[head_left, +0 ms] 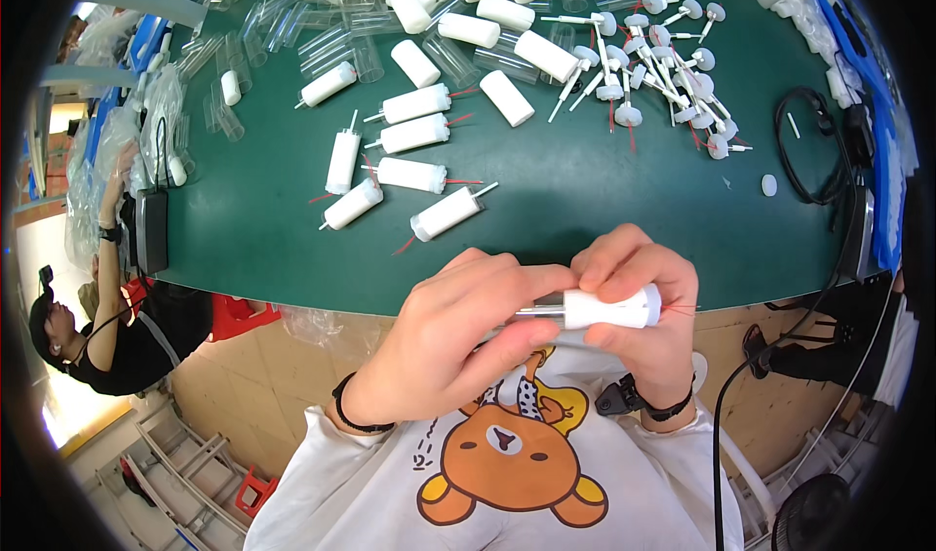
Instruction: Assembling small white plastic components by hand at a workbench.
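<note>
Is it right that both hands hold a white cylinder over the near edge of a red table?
Not quite: the table is green, not red, as the head view shows. Both hands, left and right, do hold the white cylinder at its near edge.

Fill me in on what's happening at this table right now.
A person is holding a white plastic cylinder with a thin red wire at chest level, just off the near edge of the green table. The right hand grips the cylinder's body, while the left hand pinches the silvery metal piece at its left end. On the table lie similar finished white cylinders, a heap of white disc-headed pins and clear plastic tubes. Another person works at far left.
</note>
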`<state>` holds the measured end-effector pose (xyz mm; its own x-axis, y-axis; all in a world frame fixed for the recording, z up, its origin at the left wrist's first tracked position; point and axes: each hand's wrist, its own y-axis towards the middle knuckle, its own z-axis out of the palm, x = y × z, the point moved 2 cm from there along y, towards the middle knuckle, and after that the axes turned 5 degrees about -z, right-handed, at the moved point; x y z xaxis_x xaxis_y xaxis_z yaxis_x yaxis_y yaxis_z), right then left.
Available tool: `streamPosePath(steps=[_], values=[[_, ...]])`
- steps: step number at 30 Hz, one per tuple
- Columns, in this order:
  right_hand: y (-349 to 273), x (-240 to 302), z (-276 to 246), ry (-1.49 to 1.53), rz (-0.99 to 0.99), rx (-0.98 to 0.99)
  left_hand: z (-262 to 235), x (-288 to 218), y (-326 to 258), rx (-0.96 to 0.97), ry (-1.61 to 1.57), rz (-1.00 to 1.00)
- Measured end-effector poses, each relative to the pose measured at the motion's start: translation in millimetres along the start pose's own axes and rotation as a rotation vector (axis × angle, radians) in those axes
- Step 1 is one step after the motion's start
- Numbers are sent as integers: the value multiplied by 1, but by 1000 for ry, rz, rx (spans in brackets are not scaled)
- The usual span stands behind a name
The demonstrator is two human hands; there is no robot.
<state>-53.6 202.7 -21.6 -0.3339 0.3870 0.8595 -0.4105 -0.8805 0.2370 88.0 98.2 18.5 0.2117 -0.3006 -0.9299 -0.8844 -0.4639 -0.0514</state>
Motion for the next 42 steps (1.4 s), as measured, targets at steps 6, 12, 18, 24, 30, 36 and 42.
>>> streamPosePath(steps=[6,12,18,24,30,36,42], values=[[0,4,0,66,-13,-51,4,0,4,-56,-2,86],[-1,-7,4,-73,-189,-73,14,-3,1,-51,-45,33],[10,-3,4,-57,-108,160,31,-9,1,238,-1119,-369],[12,2,-1,2,-121,223,34,7,7,602,-1206,-292],[12,3,0,-10,-114,168,35,-4,4,411,-1203,-367],[15,9,1,-131,-149,126,37,2,6,450,-1197,-337],[18,15,4,-434,-233,123,35,-1,8,369,-1104,-296]])
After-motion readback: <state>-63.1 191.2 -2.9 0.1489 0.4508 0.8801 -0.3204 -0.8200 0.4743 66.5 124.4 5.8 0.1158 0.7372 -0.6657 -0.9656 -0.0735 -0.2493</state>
